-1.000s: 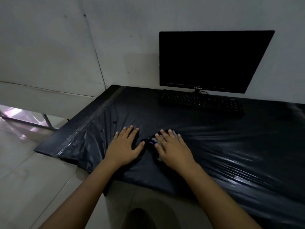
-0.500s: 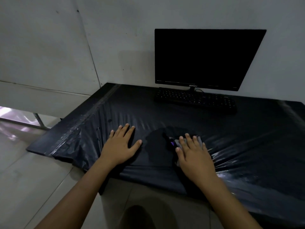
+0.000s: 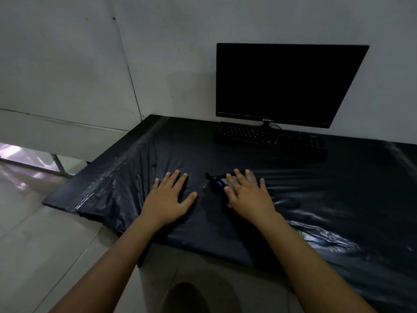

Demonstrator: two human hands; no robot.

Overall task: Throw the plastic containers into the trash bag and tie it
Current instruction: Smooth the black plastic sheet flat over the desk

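View: from the person's head, looking down at a dim desk set into a corner of grey walls.

Desk (image 3: 293, 222): wrapped in shiny black plastic sheet, creased and catching light on the right side.

Left hand (image 3: 169, 199): lies flat, palm down on the sheet near the front edge, fingers straight and a little spread; it holds nothing.

Right hand (image 3: 248, 196): also flat, palm down, fingers straight and slightly spread, holding nothing; it rests just right of a small dark object.

Small object (image 3: 216, 185): black, with a faint purple glow, lying between the two hands and close to the right thumb; probably a mouse, but too dark to be sure.

Monitor (image 3: 286, 84): black, switched off, standing at the back against the wall.

Keyboard (image 3: 270, 137): black, just in front of the monitor, well apart from the hands.

Floor (image 3: 33, 222): pale tiles to the left and below the desk.

Containers: none visible anywhere in view.

Trash bag: no loose bag can be picked out; the only black plastic seen is the sheet stretched over the desk, and whether that is the bag cannot be told.

Progress: nothing of the task appears done. No container is in hand or in a bag, and nothing is tied.

Left to do: by my judgement all of it, namely finding the containers, dropping them into the bag, and knotting its mouth.
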